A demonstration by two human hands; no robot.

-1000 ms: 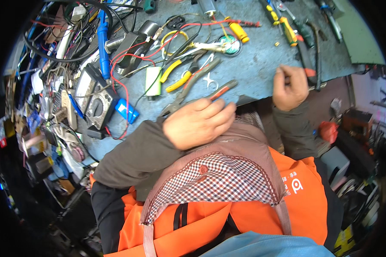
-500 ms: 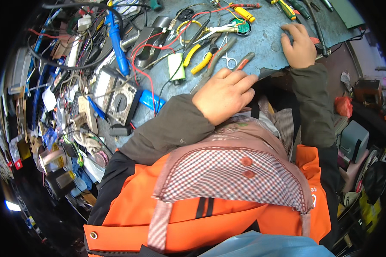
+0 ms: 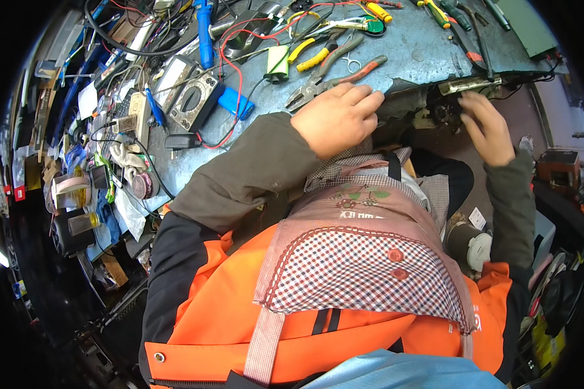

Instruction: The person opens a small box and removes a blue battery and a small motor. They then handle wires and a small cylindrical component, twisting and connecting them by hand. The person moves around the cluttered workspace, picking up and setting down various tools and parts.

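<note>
My left hand (image 3: 340, 117) lies flat on the front edge of the blue-grey workbench (image 3: 409, 52), fingers together, holding nothing. Just beyond its fingers lie pliers with orange-red handles (image 3: 337, 76). My right hand (image 3: 488, 126) is below the bench edge, fingers spread, touching dark parts under a metal bracket (image 3: 470, 84). Whether it grips anything there is hidden. Both forearms wear dark sleeves over an orange jacket and a checked apron.
The bench is crowded: yellow-handled pliers (image 3: 313, 57), a grey meter (image 3: 194, 98), a blue box (image 3: 235, 102), red and black wires (image 3: 230, 55), screwdrivers (image 3: 438, 13) at the back. Boxes, tape rolls and small parts pile up at the left (image 3: 78, 188).
My right hand dropped from the bench top to below its front edge. My left hand slid to the edge, the pliers now lying beyond it. The view tilted further down.
</note>
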